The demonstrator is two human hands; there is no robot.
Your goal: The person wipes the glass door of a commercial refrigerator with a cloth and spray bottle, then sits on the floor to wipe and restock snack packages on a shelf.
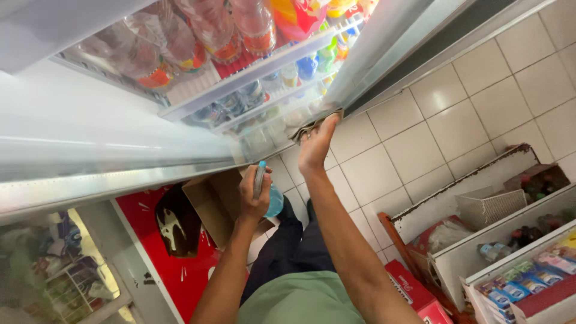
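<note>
I look down along a glass cooler door (270, 120) with rows of drink bottles behind it. My right hand (317, 144) presses a grey-brown cloth (309, 125) against the lower part of the glass. Lower down, near my legs, my left hand (255, 192) is closed round a spray bottle (269, 195) with a light blue body and a grey trigger head.
An open cardboard box (219, 201) sits on the white tiled floor (432, 120) beside a red cooler panel (174, 264). At the right stand white shelves (480, 252) with packets and a wire basket (492, 207). A second glass cooler (54, 270) is at bottom left.
</note>
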